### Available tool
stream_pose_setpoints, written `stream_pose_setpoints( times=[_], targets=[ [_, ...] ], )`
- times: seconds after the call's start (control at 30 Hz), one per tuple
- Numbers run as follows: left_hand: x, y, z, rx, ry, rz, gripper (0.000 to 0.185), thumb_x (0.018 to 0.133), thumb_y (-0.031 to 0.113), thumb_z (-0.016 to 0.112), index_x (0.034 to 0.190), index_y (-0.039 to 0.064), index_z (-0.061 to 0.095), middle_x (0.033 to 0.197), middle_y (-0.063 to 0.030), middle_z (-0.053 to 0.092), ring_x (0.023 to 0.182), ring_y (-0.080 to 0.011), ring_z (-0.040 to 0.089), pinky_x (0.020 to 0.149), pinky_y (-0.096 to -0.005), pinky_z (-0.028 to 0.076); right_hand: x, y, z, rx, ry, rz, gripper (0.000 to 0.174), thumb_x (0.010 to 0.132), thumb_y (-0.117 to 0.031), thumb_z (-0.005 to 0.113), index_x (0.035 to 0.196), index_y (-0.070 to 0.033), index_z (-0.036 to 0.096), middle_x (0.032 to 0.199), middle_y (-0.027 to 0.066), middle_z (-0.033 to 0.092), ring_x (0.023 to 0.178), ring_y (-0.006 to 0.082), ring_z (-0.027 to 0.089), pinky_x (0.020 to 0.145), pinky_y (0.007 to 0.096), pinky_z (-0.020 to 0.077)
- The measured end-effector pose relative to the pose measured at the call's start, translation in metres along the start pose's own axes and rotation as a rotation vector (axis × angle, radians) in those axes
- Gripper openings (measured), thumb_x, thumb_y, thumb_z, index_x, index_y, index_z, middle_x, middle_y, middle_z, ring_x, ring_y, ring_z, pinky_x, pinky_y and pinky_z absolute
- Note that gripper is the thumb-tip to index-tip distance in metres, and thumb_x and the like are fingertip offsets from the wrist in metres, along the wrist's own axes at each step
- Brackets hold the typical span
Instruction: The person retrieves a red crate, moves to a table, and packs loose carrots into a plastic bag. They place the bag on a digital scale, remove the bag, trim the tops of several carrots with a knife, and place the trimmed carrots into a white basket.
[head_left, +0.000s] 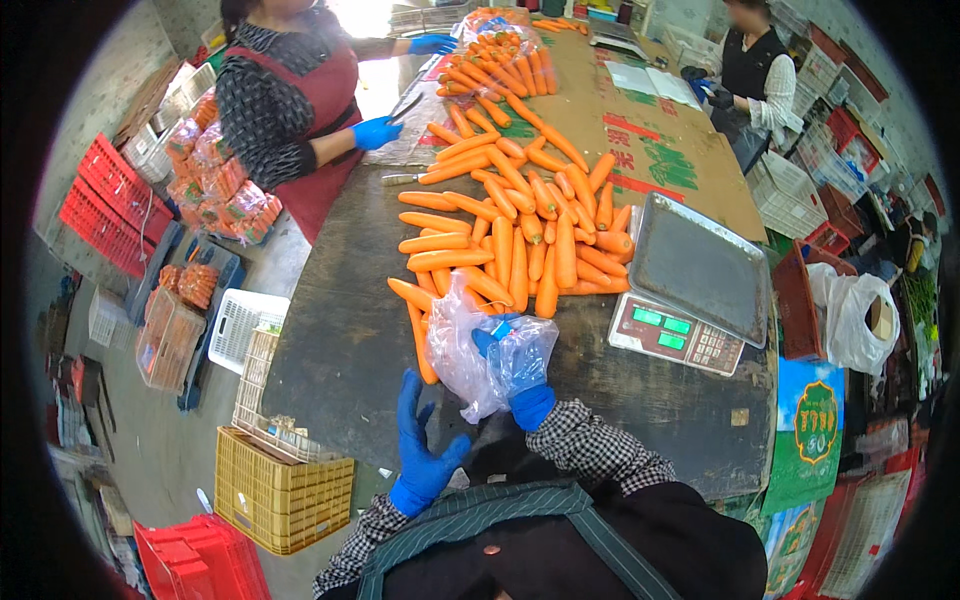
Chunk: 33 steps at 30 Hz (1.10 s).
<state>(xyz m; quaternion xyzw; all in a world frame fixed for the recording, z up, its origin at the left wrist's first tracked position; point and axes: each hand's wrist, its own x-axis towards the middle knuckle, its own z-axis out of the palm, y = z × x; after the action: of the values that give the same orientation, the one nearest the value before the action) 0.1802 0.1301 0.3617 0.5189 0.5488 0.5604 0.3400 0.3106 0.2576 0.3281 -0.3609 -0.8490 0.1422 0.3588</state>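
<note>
My right hand (517, 360), in a blue glove, is inside or behind a clear plastic bag (461, 360) at the near edge of a carrot pile; the plastic covers its fingers, so their hold is hard to see. My left hand (424, 442), also gloved in blue, is raised at the table's near edge with fingers spread and nothing in it. Loose carrots (517, 262) lie heaped on the dark table (600, 427) just beyond the bag. A digital scale (675, 330) with a metal pan (697, 262) stands to the right of the heap, its displays lit.
Across the table's left side stands a co-worker (292, 112) holding a knife (407, 109). Bagged carrots (510, 60) lie at the far end. Another person (750, 82) is at the far right. A yellow crate (285, 487) and a red crate (199, 559) sit on the floor at left.
</note>
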Motion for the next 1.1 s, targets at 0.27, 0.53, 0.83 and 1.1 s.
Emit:
stream_pose_setpoints(
  times=[0.27, 0.53, 0.83, 1.1],
  targets=[
    [-0.001, -0.003, -0.011, -0.093, -0.249, -0.122, 0.097, 0.061, 0.027, 0.084, 0.135, 0.004, 0.026, 0.128, -0.0153, 0.044, 0.116, -0.0266, 0.048, 0.099, -0.0389, 0.04, -0.008, -0.079, 0.001, 1.24, -0.423, 0.323, 0.044, 0.074, -0.025, 0.069, 0.111, -0.005, 0.055, 0.112, 0.0101, 0.054, 0.105, 0.0255, 0.052, 0.092, 0.0376, 0.0401],
    [0.014, -0.01, -0.054, -0.422, -0.311, -0.308, 0.069, 0.077, 0.029, 0.072, 0.132, 0.003, 0.039, 0.125, -0.0122, 0.049, 0.115, -0.0202, 0.048, 0.1, -0.0356, 0.038, -0.012, -0.097, -0.047, 0.787, -0.49, 0.414, 0.051, 0.078, -0.017, 0.069, 0.123, -0.003, 0.048, 0.126, 0.0115, 0.049, 0.115, 0.0244, 0.048, 0.098, 0.0363, 0.0385],
    [0.026, -0.006, -0.134, -0.315, -0.188, -0.237, 0.054, 0.081, 0.034, 0.067, 0.121, 0.001, 0.051, 0.115, -0.0141, 0.059, 0.102, -0.025, 0.059, 0.087, -0.038, 0.048, 0.041, -0.179, -0.006, 1.106, -0.32, 0.749, 0.101, 0.072, -0.027, 0.074, 0.146, -0.012, 0.006, 0.141, 0.0153, 0.03, 0.124, 0.0248, 0.039, 0.101, 0.0379, 0.0368],
    [0.018, -0.046, -0.144, 0.1, -0.34, -0.127, 0.07, 0.072, 0.032, 0.073, 0.128, 0.003, 0.044, 0.118, -0.0205, 0.056, 0.104, -0.0327, 0.058, 0.088, -0.0374, 0.047, 0.038, -0.166, 0.084, 1.072, 0.054, 0.716, 0.018, 0.085, -0.005, 0.058, 0.102, 0.0, 0.061, 0.09, 0.0081, 0.064, 0.083, 0.0149, 0.06, 0.077, 0.0265, 0.0489]
  ],
)
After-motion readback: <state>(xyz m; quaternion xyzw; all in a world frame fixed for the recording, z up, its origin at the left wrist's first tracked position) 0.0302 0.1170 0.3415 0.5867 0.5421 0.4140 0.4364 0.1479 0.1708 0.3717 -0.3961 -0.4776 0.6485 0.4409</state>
